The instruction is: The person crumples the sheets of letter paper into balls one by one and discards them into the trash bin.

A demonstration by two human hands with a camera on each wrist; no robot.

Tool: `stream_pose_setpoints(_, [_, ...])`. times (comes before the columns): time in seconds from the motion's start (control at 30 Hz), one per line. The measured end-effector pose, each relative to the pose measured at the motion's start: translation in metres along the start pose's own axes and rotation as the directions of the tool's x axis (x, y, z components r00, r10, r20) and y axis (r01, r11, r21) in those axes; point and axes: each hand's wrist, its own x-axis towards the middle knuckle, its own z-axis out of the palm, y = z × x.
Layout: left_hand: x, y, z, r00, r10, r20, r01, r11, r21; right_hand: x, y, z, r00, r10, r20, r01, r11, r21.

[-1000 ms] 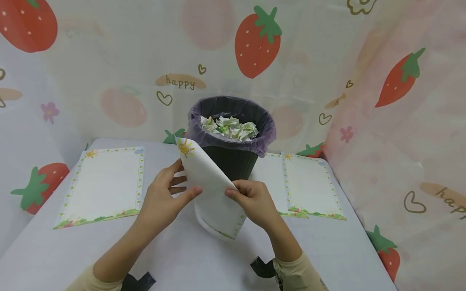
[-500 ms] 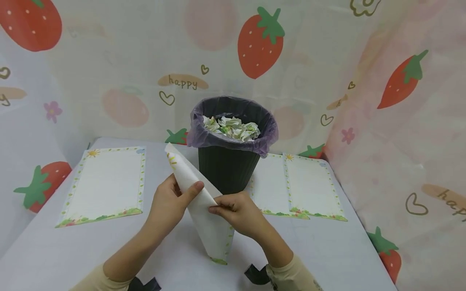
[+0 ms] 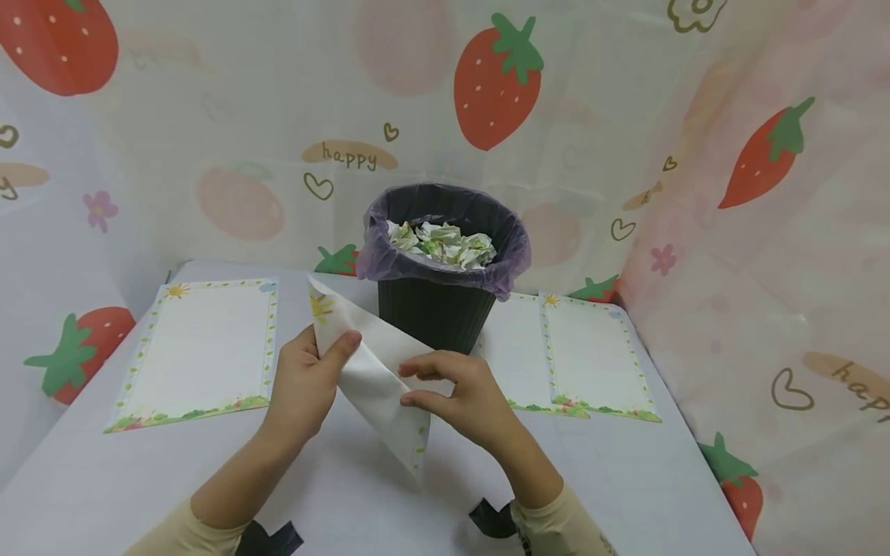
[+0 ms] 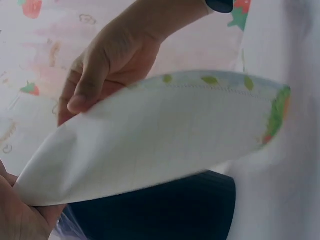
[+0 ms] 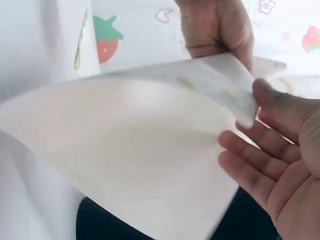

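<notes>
In the head view, a white sheet of paper (image 3: 382,401) with a printed sun and leaf border is folded over on itself at a slant, held above the table. My left hand (image 3: 302,386) pinches its upper left part near the sun, thumb on the front. At the fold's other side is my right hand (image 3: 466,394), thumb and fingers spread apart around the loose edge. The right wrist view shows the right thumb (image 5: 267,97) at the flap's corner, with relaxed fingers below it. The sheet (image 4: 150,135) bows into a long curve in the left wrist view.
Behind the sheet stands a black bin (image 3: 431,309) with a purple liner, holding crumpled paper (image 3: 445,243). One bordered sheet (image 3: 202,347) lies at the left. Two overlapping sheets lie at the right, the front one (image 3: 601,355) in fuller view. Strawberry-print curtains (image 3: 236,100) surround the table.
The sheet has gone from loosely curled to folded over at a slant. The right hand has shifted slightly and parted its thumb and fingers; the left hand keeps its hold near the sun.
</notes>
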Motion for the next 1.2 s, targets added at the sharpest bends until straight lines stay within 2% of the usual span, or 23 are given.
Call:
stream_pose_setpoints(0.07, [0.001, 0.0, -0.001, 1.0, 0.001, -0.02, -0.001, 1.0, -0.026, 0.001, 0.001, -0.004, 0.999, -0.044, -0.01, 0.044, 0.998, -0.035])
stream_pose_setpoints(0.17, [0.002, 0.0, -0.003, 1.0, -0.004, -0.029, 0.002, 0.999, -0.053, 0.002, 0.001, -0.01, 0.998, -0.055, 0.031, 0.057, 0.996, -0.073])
stream_pose_setpoints(0.3, [0.002, 0.0, -0.003, 1.0, -0.025, -0.018, 0.024, 0.997, -0.067, 0.001, -0.001, -0.013, 0.991, 0.054, 0.122, -0.043, 0.995, -0.092])
stream_pose_setpoints(0.4, [0.001, -0.003, -0.001, 0.999, -0.038, -0.002, 0.038, 0.996, -0.076, 0.0, -0.001, -0.011, 0.975, 0.162, 0.154, -0.145, 0.983, -0.112])
stream_pose_setpoints(0.47, [0.001, -0.006, 0.002, 1.0, -0.019, 0.013, 0.02, 0.996, -0.09, 0.0, -0.002, -0.007, 0.96, 0.221, 0.171, -0.206, 0.974, -0.098])
stream_pose_setpoints(0.63, [0.001, -0.017, 0.008, 0.998, 0.064, 0.008, -0.063, 0.991, -0.116, 0.001, 0.0, 0.006, 0.941, 0.303, 0.151, -0.304, 0.953, -0.02])
stream_pose_setpoints(0.73, [0.0, -0.021, 0.01, 0.999, 0.03, -0.028, -0.033, 0.995, -0.095, 0.001, 0.001, 0.01, 0.934, 0.341, 0.106, -0.347, 0.937, 0.045])
stream_pose_setpoints(0.8, [0.001, -0.022, 0.012, 1.0, 0.006, -0.029, -0.009, 0.996, -0.086, 0.001, 0.001, 0.01, 0.929, 0.363, 0.08, -0.369, 0.925, 0.086])
stream_pose_setpoints(0.87, [0.001, -0.022, 0.013, 1.0, 0.001, -0.002, -0.001, 0.997, -0.072, 0.001, 0.001, 0.009, 0.927, 0.371, 0.051, -0.375, 0.921, 0.106])
stream_pose_setpoints(0.93, [0.003, -0.022, 0.011, 0.998, 0.03, 0.063, -0.028, 0.999, -0.028, 0.001, 0.001, 0.007, 0.925, 0.379, 0.028, -0.379, 0.916, 0.129])
stream_pose_setpoints(0.97, [0.004, -0.022, 0.01, 0.993, 0.051, 0.108, -0.052, 0.999, 0.004, 0.002, 0.002, 0.006, 0.923, 0.385, 0.019, -0.383, 0.912, 0.147])
stream_pose_setpoints(1.03, [0.007, -0.021, 0.007, 0.972, 0.095, 0.216, -0.113, 0.991, 0.075, 0.002, 0.002, 0.003, 0.917, 0.399, 0.007, -0.393, 0.902, 0.179])
stream_pose_setpoints(1.1, [0.009, -0.019, 0.004, 0.942, 0.117, 0.316, -0.175, 0.971, 0.161, 0.003, 0.002, 0.0, 0.906, 0.422, 0.004, -0.412, 0.883, 0.226])
stream_pose_setpoints(1.2, [0.012, -0.016, -0.001, 0.89, 0.115, 0.442, -0.234, 0.946, 0.224, 0.003, 0.002, -0.003, 0.889, 0.459, 0.005, -0.441, 0.85, 0.287])
